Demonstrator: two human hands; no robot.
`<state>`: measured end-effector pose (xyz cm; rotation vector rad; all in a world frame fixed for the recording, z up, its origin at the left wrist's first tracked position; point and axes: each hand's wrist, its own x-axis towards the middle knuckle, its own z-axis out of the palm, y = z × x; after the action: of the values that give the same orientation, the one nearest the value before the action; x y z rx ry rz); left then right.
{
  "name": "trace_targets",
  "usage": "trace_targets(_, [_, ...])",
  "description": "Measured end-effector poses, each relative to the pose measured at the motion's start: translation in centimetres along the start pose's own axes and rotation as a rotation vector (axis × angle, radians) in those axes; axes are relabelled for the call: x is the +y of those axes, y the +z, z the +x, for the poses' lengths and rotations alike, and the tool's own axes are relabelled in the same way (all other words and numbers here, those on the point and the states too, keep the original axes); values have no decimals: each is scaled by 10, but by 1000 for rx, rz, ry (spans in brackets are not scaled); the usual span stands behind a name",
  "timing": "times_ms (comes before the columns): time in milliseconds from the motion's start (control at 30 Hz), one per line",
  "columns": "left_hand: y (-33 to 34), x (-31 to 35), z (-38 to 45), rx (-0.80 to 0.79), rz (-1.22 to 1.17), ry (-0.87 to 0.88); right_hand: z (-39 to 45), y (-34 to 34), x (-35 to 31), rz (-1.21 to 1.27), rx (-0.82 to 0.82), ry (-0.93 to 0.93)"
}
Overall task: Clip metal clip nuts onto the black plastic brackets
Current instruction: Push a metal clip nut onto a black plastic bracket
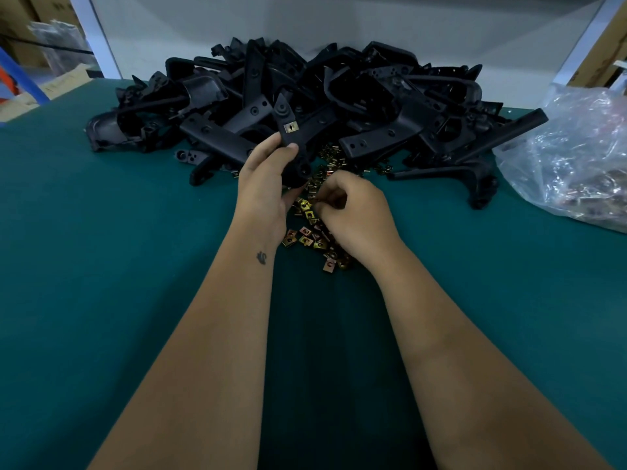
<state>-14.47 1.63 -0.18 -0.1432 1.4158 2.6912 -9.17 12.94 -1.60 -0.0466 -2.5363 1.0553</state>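
My left hand (266,188) grips a black plastic bracket (288,139) upright above the table, with one brass-coloured clip nut (291,127) sitting on its upper part. My right hand (353,215) rests knuckles up on a loose heap of clip nuts (307,232), its fingers curled down into them. Whether a nut is pinched between the fingertips is hidden. A large pile of black brackets (339,96) lies just beyond both hands.
The green table mat (101,266) spreads to the left and toward me. A clear plastic bag (576,157) holding more metal parts lies at the right. A white wall panel stands behind the pile, and cardboard boxes sit at the far left.
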Motion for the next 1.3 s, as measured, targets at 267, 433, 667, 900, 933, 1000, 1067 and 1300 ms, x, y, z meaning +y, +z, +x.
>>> trace_targets(267, [1,-1,1,-66,-10,-22,3,-11,-3,492,241,167])
trace_targets(433, [1,-1,-2,-217,-9,-44,4,-16,-3,707,282,211])
trace_targets(667, [-1,-2,-6,-325,4,-67,6,-18,-2,945,268,222])
trace_targets(900, [-1,-2,-6,-368,21,-55,6,-19,-1,984,248,220])
trace_targets(933, [-1,-2,-6,-377,31,-55,6,-18,-1,981,244,220])
trace_targets(1000, [-1,-2,-6,-392,48,-56,6,-18,-2,974,238,219])
trace_targets(1067, [-1,-2,-5,-400,63,-53,6,-17,-2,967,228,218])
trace_targets(1300, [-1,-3,-5,-411,88,-34,5,-16,-1,918,217,220])
